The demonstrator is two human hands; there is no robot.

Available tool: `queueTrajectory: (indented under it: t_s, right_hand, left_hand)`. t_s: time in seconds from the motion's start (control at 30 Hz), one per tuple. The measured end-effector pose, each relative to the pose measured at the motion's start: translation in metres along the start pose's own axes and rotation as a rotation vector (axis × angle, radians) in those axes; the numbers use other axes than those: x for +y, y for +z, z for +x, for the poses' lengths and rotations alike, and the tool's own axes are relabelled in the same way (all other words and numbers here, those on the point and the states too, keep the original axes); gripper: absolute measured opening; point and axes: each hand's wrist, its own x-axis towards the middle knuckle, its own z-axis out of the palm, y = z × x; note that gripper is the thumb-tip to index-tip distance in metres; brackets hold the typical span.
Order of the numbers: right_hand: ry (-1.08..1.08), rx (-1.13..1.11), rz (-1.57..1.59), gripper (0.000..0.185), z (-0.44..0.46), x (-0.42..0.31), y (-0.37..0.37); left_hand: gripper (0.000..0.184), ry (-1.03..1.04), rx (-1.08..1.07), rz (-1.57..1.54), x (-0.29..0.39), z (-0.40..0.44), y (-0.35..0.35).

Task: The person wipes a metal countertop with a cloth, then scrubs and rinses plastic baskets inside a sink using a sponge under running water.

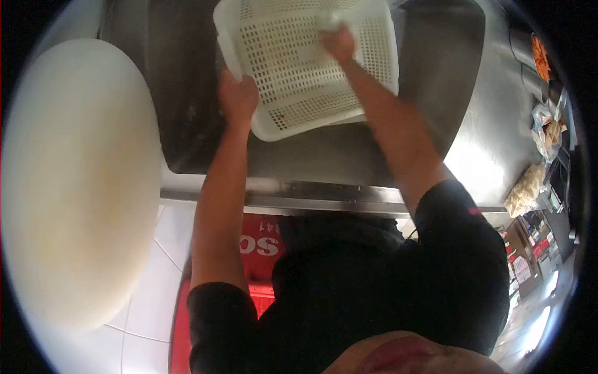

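Note:
A white perforated plastic basket (286,59) is held tilted over a metal sink (187,112). At its left rim is my left hand (239,96), with the fingers closed round the edge. My right hand (339,43) is over the inside of the basket, its fingers curled and blurred by motion. Something pale shows at its fingertips, too smeared to identify.
A large white rounded surface (81,181) stands at the left. On the metal counter (486,137) at the right lie plastic bags (548,134) and a bag of pale food (525,190). A red crate (258,249) sits below the sink's front edge.

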Motion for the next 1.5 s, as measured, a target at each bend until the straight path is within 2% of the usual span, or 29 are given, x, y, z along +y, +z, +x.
queueTrajectory:
  t_s: [0.03, 0.07, 0.1, 0.2, 0.27, 0.3, 0.33, 0.37, 0.43, 0.5, 0.57, 0.67, 0.8, 0.83, 0.97, 1.03, 1.13, 1.17, 1.23, 1.3, 1.33, 1.4, 1.43, 1.5]
  right_hand:
    - [0.053, 0.003, -0.015, 0.054, -0.035, -0.057, 0.0]
    - [0.008, -0.058, -0.022, 0.076, -0.07, -0.08, 0.026]
    - [-0.065, -0.349, 0.117, 0.074, -0.105, -0.131, -0.012]
    - [-0.242, -0.221, 0.164, 0.066, -0.142, -0.118, -0.018]
    - [0.194, -0.247, 0.212, 0.051, -0.102, -0.061, -0.035]
    - [0.149, -0.106, 0.018, 0.043, -0.076, 0.005, -0.024]
    - [0.231, -0.139, 0.228, 0.044, -0.058, 0.05, -0.032]
    - [0.337, -0.145, 0.311, 0.045, -0.057, 0.029, -0.077]
    - [0.185, -0.198, 0.003, 0.045, -0.063, 0.003, -0.069]
    - [0.11, -0.231, 0.006, 0.049, -0.104, -0.057, -0.041]
    - [-0.075, -0.52, 0.167, 0.055, -0.144, -0.115, -0.07]
    - [0.009, -0.261, 0.035, 0.053, -0.127, -0.041, -0.017]
    - [0.244, -0.11, 0.034, 0.051, -0.036, 0.07, -0.055]
    - [0.243, -0.126, 0.032, 0.05, -0.029, 0.063, -0.053]
    - [-0.082, -0.475, 0.071, 0.046, -0.123, -0.1, -0.035]
    - [-0.274, -0.499, 0.09, 0.047, -0.163, -0.153, -0.051]
    - [-0.088, -0.529, 0.207, 0.044, -0.136, -0.109, -0.053]
    - [-0.234, -0.289, 0.062, 0.043, -0.119, -0.064, -0.034]
    - [0.027, -0.291, 0.021, 0.054, -0.063, 0.022, -0.042]
    - [0.122, -0.179, -0.179, 0.06, -0.023, 0.096, -0.037]
    - [0.126, -0.283, -0.086, 0.06, -0.025, 0.086, -0.039]
    - [0.124, -0.491, 0.103, 0.062, -0.031, 0.023, -0.049]
    - [0.265, -0.677, 0.32, 0.065, -0.059, -0.037, -0.071]
    - [-0.102, -0.635, 0.13, 0.067, -0.143, -0.135, -0.101]
  left_hand:
    - [0.029, -0.013, 0.003, 0.043, 0.002, -0.001, 0.0]
    - [0.029, -0.046, -0.006, 0.02, 0.004, -0.002, 0.0]
    - [0.03, -0.073, -0.016, 0.0, 0.005, -0.002, -0.002]
    - [0.031, -0.074, -0.042, -0.049, 0.002, -0.002, -0.002]
    - [0.03, -0.07, -0.044, -0.079, 0.001, -0.001, -0.002]
    - [0.03, -0.08, -0.052, -0.088, 0.001, -0.003, -0.004]
    - [0.03, -0.087, -0.059, -0.099, 0.002, -0.004, -0.005]
    - [0.03, -0.063, -0.041, -0.083, 0.0, -0.001, -0.003]
    - [0.029, -0.026, -0.012, -0.053, -0.007, 0.002, 0.006]
    - [0.029, -0.041, -0.017, -0.031, 0.005, -0.001, 0.002]
    - [0.029, -0.08, -0.034, -0.04, 0.014, -0.002, -0.005]
    - [0.029, -0.122, -0.064, -0.081, 0.018, -0.008, -0.009]
    - [0.028, -0.079, -0.065, -0.096, 0.004, -0.002, -0.003]
    - [0.027, -0.083, -0.072, -0.111, -0.003, 0.0, 0.0]
    - [0.027, -0.057, -0.037, -0.094, 0.0, -0.005, -0.002]
    - [0.027, -0.024, -0.013, -0.099, 0.007, -0.006, -0.006]
    - [0.027, 0.003, -0.042, -0.073, 0.002, -0.008, -0.008]
    - [0.027, -0.021, -0.042, -0.072, 0.005, -0.007, -0.007]
    - [0.027, -0.067, -0.062, -0.071, 0.012, -0.007, -0.008]
    - [0.027, 0.059, -0.014, -0.047, -0.004, -0.001, -0.002]
    - [0.028, 0.121, 0.007, -0.036, -0.01, 0.001, 0.002]
    - [0.029, 0.111, 0.033, -0.014, -0.012, 0.005, 0.005]
    - [0.029, 0.103, 0.037, 0.0, -0.015, 0.003, 0.006]
    - [0.03, 0.068, 0.022, -0.033, -0.018, 0.004, 0.007]
